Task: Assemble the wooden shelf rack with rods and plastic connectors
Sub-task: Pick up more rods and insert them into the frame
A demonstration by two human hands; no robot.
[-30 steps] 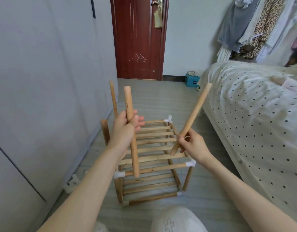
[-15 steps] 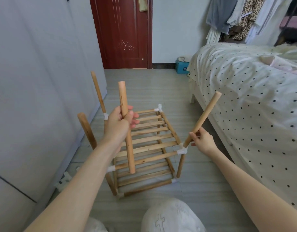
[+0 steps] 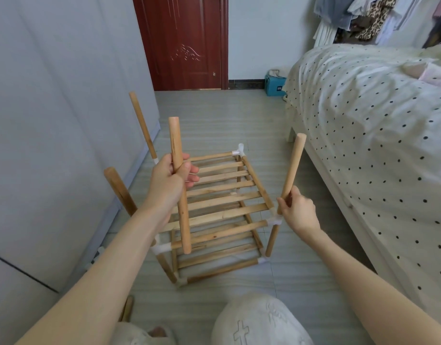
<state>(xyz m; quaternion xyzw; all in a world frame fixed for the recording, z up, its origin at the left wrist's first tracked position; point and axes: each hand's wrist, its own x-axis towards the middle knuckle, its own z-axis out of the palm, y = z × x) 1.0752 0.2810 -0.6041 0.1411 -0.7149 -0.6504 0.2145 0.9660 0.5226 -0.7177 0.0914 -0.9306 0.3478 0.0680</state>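
Note:
The wooden shelf rack [image 3: 221, 202] stands on the floor with two slatted tiers joined by white plastic connectors. My left hand [image 3: 168, 181] grips a loose wooden rod [image 3: 180, 190] upright above the rack's near left side. My right hand [image 3: 297, 210] pinches the lower part of another rod [image 3: 292, 165], whose bottom end sits at the near right corner connector [image 3: 275, 220]. Two rods stand in the left corners, one far [image 3: 142, 125] and one near [image 3: 119, 190]. The far right connector [image 3: 239, 150] holds no upright.
A grey wardrobe [image 3: 52, 120] runs along the left. A bed with a dotted cover [image 3: 376, 145] fills the right. A red door [image 3: 184, 41] and a blue box [image 3: 274, 84] are at the back. More rods [image 3: 127, 308] lie by my knee [image 3: 259, 319].
The rod in my right hand has swung from leaning right to nearly upright at the near right corner connector. My left hand and its rod have stayed about where they were.

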